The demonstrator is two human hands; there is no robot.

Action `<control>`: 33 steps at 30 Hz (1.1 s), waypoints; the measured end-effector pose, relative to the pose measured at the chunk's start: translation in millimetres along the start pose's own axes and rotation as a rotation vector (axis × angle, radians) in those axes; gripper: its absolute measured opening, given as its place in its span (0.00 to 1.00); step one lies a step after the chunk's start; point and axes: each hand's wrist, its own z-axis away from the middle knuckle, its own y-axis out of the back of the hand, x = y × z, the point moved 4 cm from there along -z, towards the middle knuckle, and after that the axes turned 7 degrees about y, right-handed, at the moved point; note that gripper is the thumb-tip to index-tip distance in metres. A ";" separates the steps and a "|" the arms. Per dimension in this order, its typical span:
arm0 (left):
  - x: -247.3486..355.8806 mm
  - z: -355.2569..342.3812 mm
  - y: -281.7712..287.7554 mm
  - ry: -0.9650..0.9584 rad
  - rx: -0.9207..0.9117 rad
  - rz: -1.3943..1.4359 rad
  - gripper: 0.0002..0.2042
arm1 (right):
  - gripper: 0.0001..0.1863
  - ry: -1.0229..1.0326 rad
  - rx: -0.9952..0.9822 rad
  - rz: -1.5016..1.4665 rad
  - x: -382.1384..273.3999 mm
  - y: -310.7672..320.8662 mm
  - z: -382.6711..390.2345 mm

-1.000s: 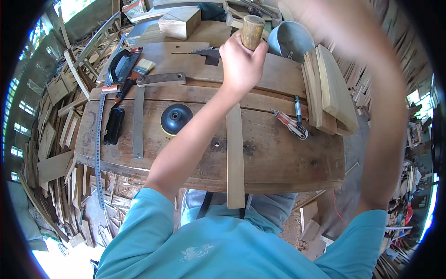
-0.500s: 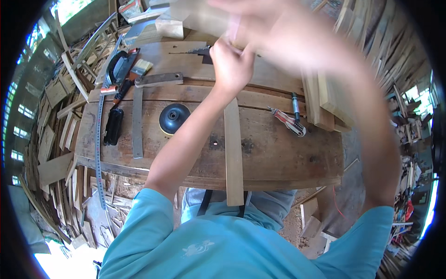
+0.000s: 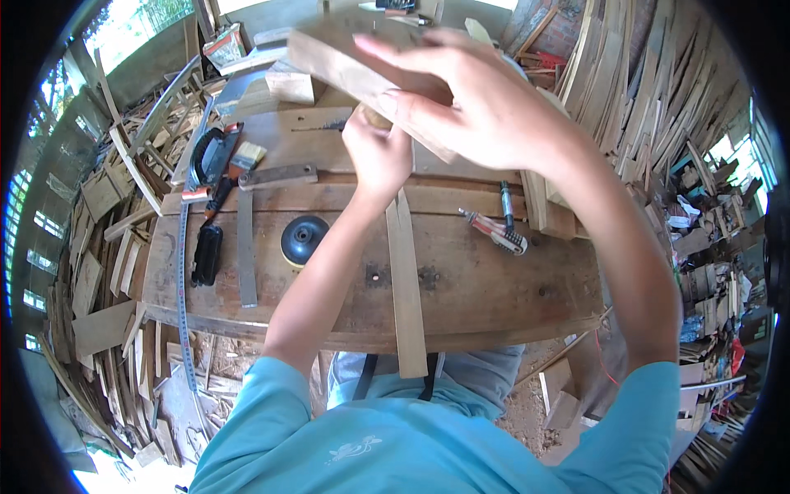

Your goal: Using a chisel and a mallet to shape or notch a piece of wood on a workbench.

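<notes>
My left hand (image 3: 380, 156) is closed in a fist above the far end of a narrow wooden strip (image 3: 407, 288). A rounded yellowish-brown end (image 3: 376, 116) shows at the top of the fist and looks like a tool handle; the rest of it is hidden. The strip lies across the bench and juts over its near edge towards me. Raised over the left fist, my right hand (image 3: 473, 103) grips a thick wooden block (image 3: 346, 74) between thumb and fingers. The block slants down to the right and is slightly blurred.
On the wooden bench (image 3: 510, 305) lie a black round pad (image 3: 304, 240), a flat metal bar (image 3: 247, 255), a hand saw (image 3: 216, 160), a brush (image 3: 248, 155) and a tape measure's blade (image 3: 183, 288). A red-grey folding tool (image 3: 495, 232) and a marker-like tube (image 3: 507, 206) rest at right, near stacked boards (image 3: 547, 210).
My right hand, strongly blurred before, now shows clearly with the block tilted over the left fist. The left fist stays closed above the strip. The whole view has shifted slightly.
</notes>
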 end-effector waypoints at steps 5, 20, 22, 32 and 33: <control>-0.9 1.8 -4.4 0.102 -0.078 -0.171 0.07 | 0.27 -0.304 -0.335 -0.291 3.0 27.0 -26.0; 2.4 4.4 -3.0 0.002 -0.072 -0.118 0.06 | 0.26 -0.107 -0.164 -0.015 -13.7 28.3 -1.0; -6.4 2.4 -0.4 0.080 -0.075 -0.099 0.07 | 0.29 -0.179 -0.162 -0.138 -9.1 54.2 3.3; -2.3 11.6 7.1 0.078 -0.109 0.049 0.09 | 0.27 -0.757 0.071 -0.182 -31.1 -47.0 147.7; -4.0 15.4 7.9 0.087 -0.114 0.042 0.09 | 0.27 -0.767 0.069 -0.191 -32.8 -60.3 153.9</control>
